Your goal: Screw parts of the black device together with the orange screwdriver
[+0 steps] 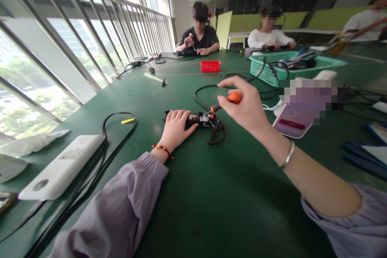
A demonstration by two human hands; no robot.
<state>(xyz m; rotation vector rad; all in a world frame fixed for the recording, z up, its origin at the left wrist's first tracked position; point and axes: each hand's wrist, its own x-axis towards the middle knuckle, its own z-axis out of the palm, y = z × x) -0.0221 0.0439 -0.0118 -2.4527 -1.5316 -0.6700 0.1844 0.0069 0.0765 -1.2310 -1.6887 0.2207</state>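
Under my left hand [179, 127] lies a black elongated device [193, 118], its right end opened up with coloured wires and small parts showing. My left fingers wrap over its body and press it to the green table [187, 193]. A screwdriver [215, 108] with an orange and black handle is in my right hand [246, 102], pinched between thumb and fingers. Its thin shaft slants down left to the opened end of the device; whether the tip sits in a screw is too small to tell. A black cable [223, 135] loops beside that end.
A red tray [210, 66] and a teal basket [266, 73] of tools and cables stand farther back. A phone [293, 121] is propped at right. At left lie a white power bank [62, 167] and black straps [104, 157]. Several people sit across the table.
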